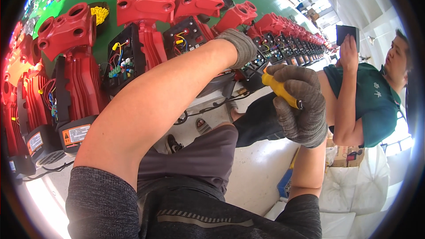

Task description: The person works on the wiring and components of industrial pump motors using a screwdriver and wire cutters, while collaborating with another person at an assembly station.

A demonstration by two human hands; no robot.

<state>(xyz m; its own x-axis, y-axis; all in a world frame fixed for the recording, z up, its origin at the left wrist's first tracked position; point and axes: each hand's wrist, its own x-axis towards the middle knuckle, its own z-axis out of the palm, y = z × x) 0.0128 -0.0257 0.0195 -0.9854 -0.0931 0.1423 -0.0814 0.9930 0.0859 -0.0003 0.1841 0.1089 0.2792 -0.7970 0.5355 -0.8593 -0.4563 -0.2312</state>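
Observation:
My right hand (305,110), in a grey knit glove, is closed around the yellow handle of a screwdriver (283,89). The tool points toward an open black wiring box (259,59) on one of the red machines; where its tip ends is hard to make out. At that same machine is my left hand (241,48), also gloved. Its fingers are turned away from view, so what they touch or hold is hidden. Left of it, another open wiring box (181,38) shows a yellow wire connector and coloured wires.
Red cast machines (144,2) stand in a long row on a green surface. A dark bowl of yellow connectors (101,14) sits behind them. At right, a person in a green shirt (369,97) holds a dark flat object (348,35). A blue bin (284,183) stands low down.

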